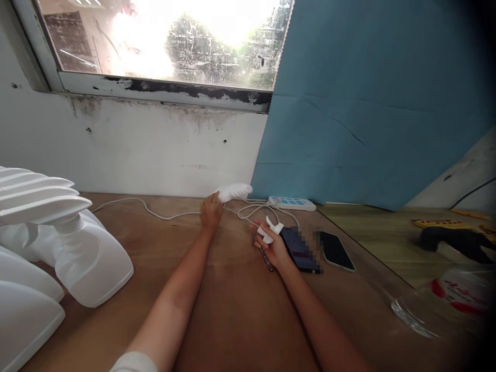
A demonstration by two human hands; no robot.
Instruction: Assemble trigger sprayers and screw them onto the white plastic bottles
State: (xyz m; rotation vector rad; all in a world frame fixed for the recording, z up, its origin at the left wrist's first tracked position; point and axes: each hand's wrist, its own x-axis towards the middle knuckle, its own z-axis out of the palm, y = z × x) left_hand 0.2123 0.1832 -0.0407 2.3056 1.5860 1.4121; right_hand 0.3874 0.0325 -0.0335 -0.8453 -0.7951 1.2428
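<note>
Left hand grasped the ribbed white part at its left end; right hand held the small white part, requiring light pressure

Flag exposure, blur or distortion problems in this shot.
Head view: window badly blown out, streaky pane with reflected light strips. Head view: black vignetting at right corners; clear container there looks stretched and soft. Head view: white piece in right hand lacks fine detail. Head view: blocky pixelation beside and over dark tablet.
</note>
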